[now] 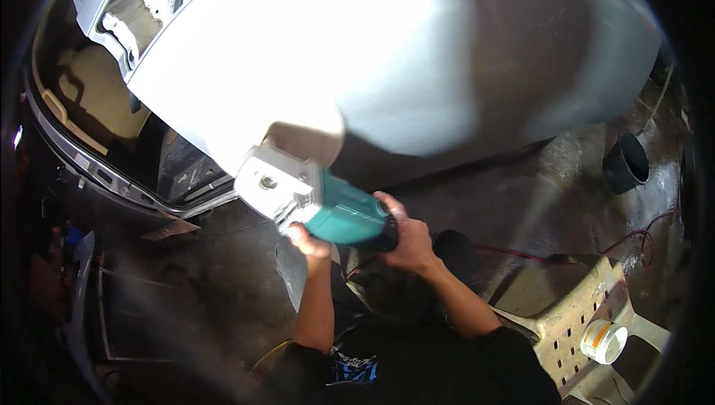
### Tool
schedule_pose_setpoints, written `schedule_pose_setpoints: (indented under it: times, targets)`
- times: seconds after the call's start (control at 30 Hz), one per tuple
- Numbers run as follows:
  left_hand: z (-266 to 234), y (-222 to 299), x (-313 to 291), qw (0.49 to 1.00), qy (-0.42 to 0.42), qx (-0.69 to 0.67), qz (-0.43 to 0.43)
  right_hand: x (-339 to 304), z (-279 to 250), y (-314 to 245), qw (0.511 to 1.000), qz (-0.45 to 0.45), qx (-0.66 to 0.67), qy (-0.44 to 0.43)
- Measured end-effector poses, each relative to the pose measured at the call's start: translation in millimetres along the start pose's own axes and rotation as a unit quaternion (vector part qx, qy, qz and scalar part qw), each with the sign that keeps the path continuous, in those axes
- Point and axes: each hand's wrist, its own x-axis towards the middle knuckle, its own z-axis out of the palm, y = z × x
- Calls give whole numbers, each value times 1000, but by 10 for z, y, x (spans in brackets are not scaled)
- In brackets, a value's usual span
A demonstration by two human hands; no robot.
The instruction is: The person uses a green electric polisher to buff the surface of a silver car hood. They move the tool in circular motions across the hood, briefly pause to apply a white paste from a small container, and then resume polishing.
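A power polisher (pixel 346 211) with a teal body and silver gear head is held between both my hands. Its pale round pad (pixel 309 133) lies against, or very near, the pale silver car panel (pixel 402 107); contact is hard to tell in the glare. My left hand (pixel 309 241) is closed at the underside of the gear head, its fingers partly hidden by the tool. Around the black rear end of the polisher my right hand (pixel 410 240) is wrapped, thumb along the top.
At the left an open car doorway (pixel 104 174) shows a tan inner door panel. A black bucket (pixel 625 163) stands on the floor at the right. A white tub (pixel 603 342) rests on a worn plastic chair (pixel 573 316). A red cord (pixel 514 254) trails across the floor.
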Motion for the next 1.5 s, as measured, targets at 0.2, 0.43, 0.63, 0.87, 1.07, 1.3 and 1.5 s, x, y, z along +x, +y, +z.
schedule_pose_setpoints:
  times: [0.2,0.43,0.63,0.87,1.07,1.3,1.5]
  targets:
    - [1861,743,375,948,-309,74,-17,-165,-202,426,936,-30,255,240]
    - [2219,964,420,901,-362,235,28,-136,6,554,896,-1,367,250]
    - [1043,721,422,950,-293,77,-81,-47,534,468,948,-82,222,213]
    - [-1066,-196,-193,979,-32,-90,-179,100,1051,388,994,-80,66,25]
    - [-1095,-561,-670,992,64,-6,-106,39,867,668,998,-49,18,-46]
    - [892,228,-162,943,-324,75,-23,-279,249,909,955,-38,249,154]
    - [2900,982,205,882,-414,226,-17,-165,-641,767,877,-6,396,271]
